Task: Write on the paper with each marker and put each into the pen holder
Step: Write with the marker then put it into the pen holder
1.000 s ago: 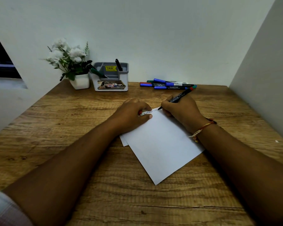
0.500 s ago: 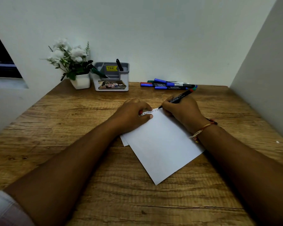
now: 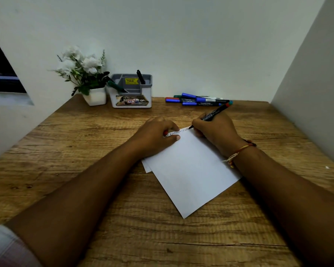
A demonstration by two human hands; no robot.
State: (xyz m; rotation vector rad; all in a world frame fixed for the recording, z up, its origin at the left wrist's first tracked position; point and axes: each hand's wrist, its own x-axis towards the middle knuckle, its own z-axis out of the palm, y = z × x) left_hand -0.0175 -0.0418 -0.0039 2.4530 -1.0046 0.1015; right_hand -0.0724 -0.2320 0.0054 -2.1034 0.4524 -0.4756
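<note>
A white paper (image 3: 191, 170) lies at an angle on the wooden desk (image 3: 85, 135), with a second sheet peeking out beneath it. My right hand (image 3: 216, 130) grips a black marker (image 3: 213, 113) with a red end, its tip touching the paper's top edge beside a line of handwriting. My left hand (image 3: 154, 137) rests on the paper's top left corner, fingers curled around a small red cap (image 3: 165, 132). The grey-and-white pen holder (image 3: 131, 93) stands at the back with two markers in it. Several more markers (image 3: 197, 100), blue, red and green capped, lie at the back right.
A small white pot of white flowers (image 3: 85, 74) stands left of the pen holder. Walls close in at the back and on the right (image 3: 307, 93). Both forearms stretch across the near desk.
Hardly anything differs. My right hand keeps the marker tip at the end of the written line, and my left hand stays on the paper.
</note>
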